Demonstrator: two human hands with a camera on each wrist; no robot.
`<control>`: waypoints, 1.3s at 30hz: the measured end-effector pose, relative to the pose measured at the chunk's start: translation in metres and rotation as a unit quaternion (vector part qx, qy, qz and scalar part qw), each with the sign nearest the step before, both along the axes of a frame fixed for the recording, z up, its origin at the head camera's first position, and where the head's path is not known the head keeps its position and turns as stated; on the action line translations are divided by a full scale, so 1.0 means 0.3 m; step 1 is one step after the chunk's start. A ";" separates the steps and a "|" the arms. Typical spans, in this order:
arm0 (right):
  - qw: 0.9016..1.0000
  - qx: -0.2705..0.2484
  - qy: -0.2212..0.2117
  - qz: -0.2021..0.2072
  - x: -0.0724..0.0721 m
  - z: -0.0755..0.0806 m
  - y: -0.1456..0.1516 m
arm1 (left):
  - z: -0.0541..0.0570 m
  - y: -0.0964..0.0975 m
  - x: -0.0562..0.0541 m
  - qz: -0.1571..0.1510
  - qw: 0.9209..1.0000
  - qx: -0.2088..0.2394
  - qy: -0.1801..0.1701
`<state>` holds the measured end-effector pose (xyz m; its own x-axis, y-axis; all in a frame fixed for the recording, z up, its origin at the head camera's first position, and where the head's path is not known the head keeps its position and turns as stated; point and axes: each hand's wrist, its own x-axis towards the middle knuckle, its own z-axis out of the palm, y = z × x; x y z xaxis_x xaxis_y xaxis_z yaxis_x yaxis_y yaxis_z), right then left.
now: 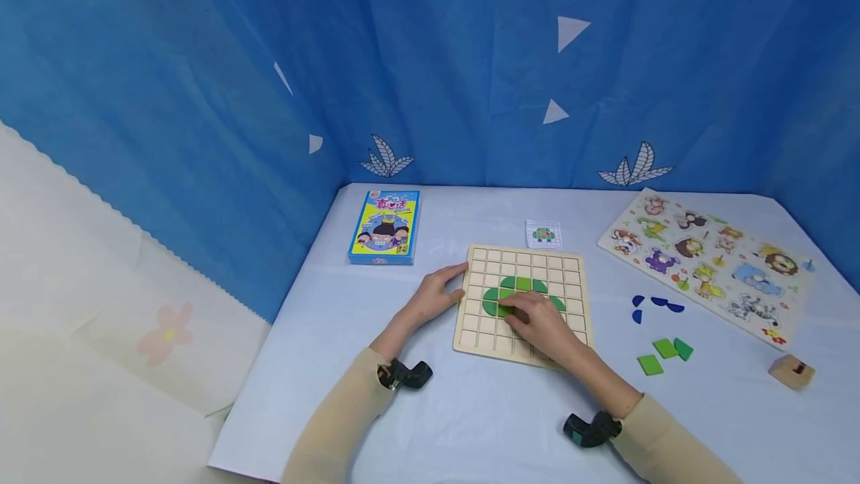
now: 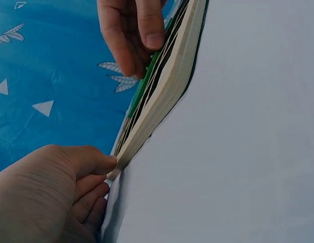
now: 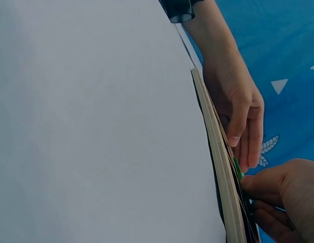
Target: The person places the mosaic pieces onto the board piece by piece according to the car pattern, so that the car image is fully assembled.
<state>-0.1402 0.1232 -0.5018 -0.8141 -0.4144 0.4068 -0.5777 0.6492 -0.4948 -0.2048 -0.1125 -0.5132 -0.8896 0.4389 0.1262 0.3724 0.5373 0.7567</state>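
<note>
A wooden grid board (image 1: 470, 334) lies on the table with green tiles set in its middle, some square and some rounded. My left hand (image 1: 430, 299) rests against the board's left edge, its fingers nearly straight, and in the left wrist view the thumb (image 2: 104, 163) touches the board's corner. Over the middle of the board, my right hand (image 1: 543, 326) pinches a green square tile (image 1: 505, 311) at the surface. The palm hides part of the pattern and the lower right squares. A small picture card (image 1: 543, 234) with a green figure lies behind the board.
Right of the board lie several dark blue half-round pieces (image 1: 659, 302) and loose green tiles (image 1: 649, 364). An animal puzzle board (image 1: 712, 264) and a small wooden block (image 1: 792, 371) are farther right. A colourful box (image 1: 384, 227) stands back left. A blue curtain (image 1: 470, 81) hangs behind.
</note>
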 end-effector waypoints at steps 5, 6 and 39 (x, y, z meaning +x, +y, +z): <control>1.000 -0.003 -0.010 -0.007 -0.002 0.002 0.001 | 0.002 -0.001 -0.006 -0.001 1.000 0.000 0.002; 1.000 -0.004 -0.012 -0.008 -0.002 0.002 0.001 | 0.002 -0.001 -0.006 -0.002 1.000 0.000 0.000; 0.933 -0.173 -0.260 -0.178 0.242 0.080 0.567 | -0.004 -0.003 -0.001 -0.001 1.000 -0.006 -0.010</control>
